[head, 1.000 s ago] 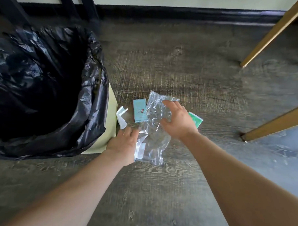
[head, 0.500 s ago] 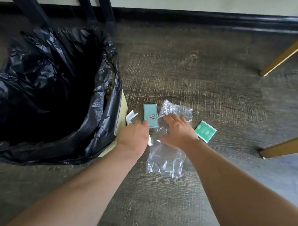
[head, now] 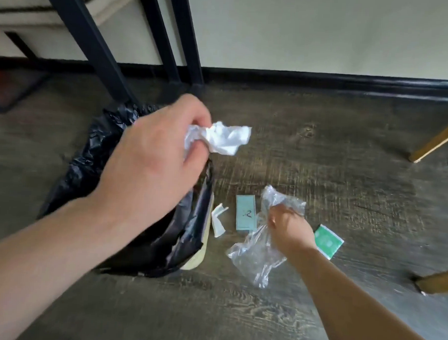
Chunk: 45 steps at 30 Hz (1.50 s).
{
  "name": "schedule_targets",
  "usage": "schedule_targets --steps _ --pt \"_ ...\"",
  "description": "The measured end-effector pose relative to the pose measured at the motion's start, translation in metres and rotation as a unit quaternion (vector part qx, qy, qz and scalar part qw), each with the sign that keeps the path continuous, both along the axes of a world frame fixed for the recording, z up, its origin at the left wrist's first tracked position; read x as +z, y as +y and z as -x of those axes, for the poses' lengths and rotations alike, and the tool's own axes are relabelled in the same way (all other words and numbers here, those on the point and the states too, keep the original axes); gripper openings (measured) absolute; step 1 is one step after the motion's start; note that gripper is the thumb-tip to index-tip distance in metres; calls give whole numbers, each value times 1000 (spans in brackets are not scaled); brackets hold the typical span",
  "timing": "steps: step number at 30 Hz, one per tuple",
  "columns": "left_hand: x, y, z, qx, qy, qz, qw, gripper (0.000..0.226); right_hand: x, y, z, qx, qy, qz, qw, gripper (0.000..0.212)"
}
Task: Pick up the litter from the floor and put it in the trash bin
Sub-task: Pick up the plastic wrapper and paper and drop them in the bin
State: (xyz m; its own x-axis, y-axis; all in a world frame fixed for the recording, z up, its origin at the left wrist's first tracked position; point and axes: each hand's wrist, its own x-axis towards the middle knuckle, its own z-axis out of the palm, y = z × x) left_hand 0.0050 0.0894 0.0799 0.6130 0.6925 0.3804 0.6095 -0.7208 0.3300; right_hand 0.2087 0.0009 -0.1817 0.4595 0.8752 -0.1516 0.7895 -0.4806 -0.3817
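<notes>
My left hand (head: pixel 154 161) is raised over the trash bin (head: pixel 148 243), fingers closed on a crumpled white tissue (head: pixel 223 139). The bin is lined with a black bag and is partly hidden behind that hand. My right hand (head: pixel 289 229) is low at the floor, gripping a clear plastic bag (head: pixel 255 256) that hangs crumpled below and above it. On the floor lie a pale teal packet (head: pixel 245 215), a small white paper scrap (head: pixel 218 221) next to the bin, and a green-and-white sachet (head: pixel 327 241) right of my right hand.
Black metal furniture legs (head: pixel 94 48) rise behind the bin. Two wooden legs (head: pixel 437 140) stand at the right, one farther and one nearer. A dark baseboard (head: pixel 324 81) runs along the pale wall. The floor is dark wood planks.
My left hand has risen from the floor with the white tissue to above the bin. My right hand has closed on the clear plastic bag. The view has tilted upward.
</notes>
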Motion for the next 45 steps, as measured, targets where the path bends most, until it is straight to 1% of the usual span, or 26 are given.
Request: schedule_targets --steps 2,5,8,11,12,14,15,16,17,18,20,22,23,25,27,29,31,34,36,37,39,40,41,42,44,45 --pt "0 23 31 70 -10 34 997 16 33 8 -11 -21 -11 -84 996 15" --pt "-8 48 71 128 -10 56 990 15 98 21 -20 -47 -27 -240 969 8" --pt "-24 60 92 134 12 69 988 17 180 29 -14 -63 -31 -333 940 7" --pt "-36 68 100 124 60 93 986 22 257 35 6 -42 -18 -415 909 5" --pt "-38 71 102 122 92 112 982 28 278 39 17 -27 -14 -434 901 5" --pt "-38 73 102 94 177 159 967 54 307 48 43 23 -15 -449 893 6" --pt "-35 72 103 86 201 176 960 62 316 54 57 51 -16 -450 892 6" --pt "-31 72 105 84 205 180 958 62 320 61 70 76 -14 -449 890 5" --pt "-24 73 110 89 191 181 961 55 321 68 82 98 -12 -448 889 5" --pt "-18 76 116 99 156 184 965 47 317 77 95 118 -15 -444 888 4" --pt "-5 83 130 132 48 190 972 39 301 94 119 157 -31 -420 893 4" --pt "4 94 142 171 -37 151 973 31 274 111 141 201 -62 -363 908 6" --pt "7 98 146 188 -63 133 971 29 259 120 150 226 -85 -317 917 7" --pt "11 103 149 198 -88 108 970 29 235 136 164 259 -130 -184 939 7" --pt "14 103 150 189 -95 86 974 27 222 146 173 265 -146 -31 953 19" --pt "15 101 146 176 -90 65 978 25 213 154 180 275 -190 88 938 30" --pt "15 97 138 158 -84 52 982 24 201 163 187 288 -228 162 916 36" --pt "16 90 123 132 -77 51 987 23 183 178 191 313 -204 271 887 45" --pt "16 87 114 115 -74 54 989 23 183 180 195 361 -193 341 846 46" --pt "16 85 111 106 -71 55 990 24 184 179 199 383 -190 365 827 43" --pt "17 81 105 97 -60 53 992 25 197 178 203 399 -186 376 816 23" --pt "18 80 104 95 -56 52 993 26 208 175 201 404 -189 359 820 21" --pt "18 79 102 93 -54 51 993 25 220 172 196 409 -197 329 828 26" --pt "20 78 101 91 -54 48 993 25 235 167 185 402 -182 281 852 26" --pt "24 71 98 87 -52 43 994 23 272 151 152 382 -120 155 903 23" --pt "27 66 95 80 -50 41 995 22 290 139 132 367 -100 85 921 28"
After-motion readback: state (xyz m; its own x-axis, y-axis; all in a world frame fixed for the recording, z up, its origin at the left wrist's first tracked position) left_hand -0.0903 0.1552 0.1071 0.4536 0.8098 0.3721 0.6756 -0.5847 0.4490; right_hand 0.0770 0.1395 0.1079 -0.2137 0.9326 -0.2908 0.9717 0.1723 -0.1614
